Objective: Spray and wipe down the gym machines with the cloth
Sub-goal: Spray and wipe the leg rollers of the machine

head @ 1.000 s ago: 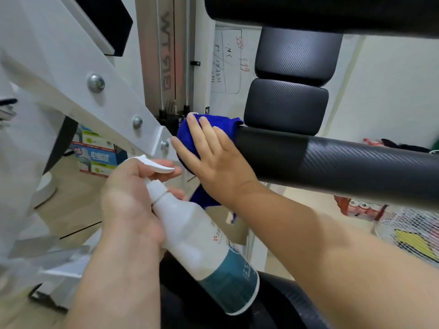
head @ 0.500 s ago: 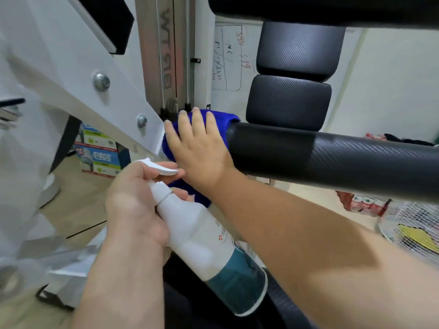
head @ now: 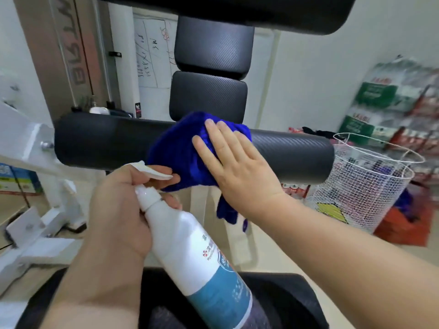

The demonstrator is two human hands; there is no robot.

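A black padded roller (head: 102,143) of the gym machine runs across the middle of the view. A blue cloth (head: 175,150) is draped over its middle, with a corner hanging below. My right hand (head: 235,167) presses the cloth flat against the roller with straight fingers. My left hand (head: 121,205) grips the neck of a white and teal spray bottle (head: 190,252), tilted with its base toward me, a finger by the white trigger. The nozzle points at the cloth.
Two black pads (head: 209,96) stack behind the roller under a wide black pad (head: 237,10). The white machine frame (head: 21,141) is at left. A white wire basket (head: 370,176) stands at right before stacked packages. A black seat (head: 285,300) lies below.
My right hand has slid the blue cloth from the roller's left end to its middle. The view has swung right, and the left hand still holds the bottle.
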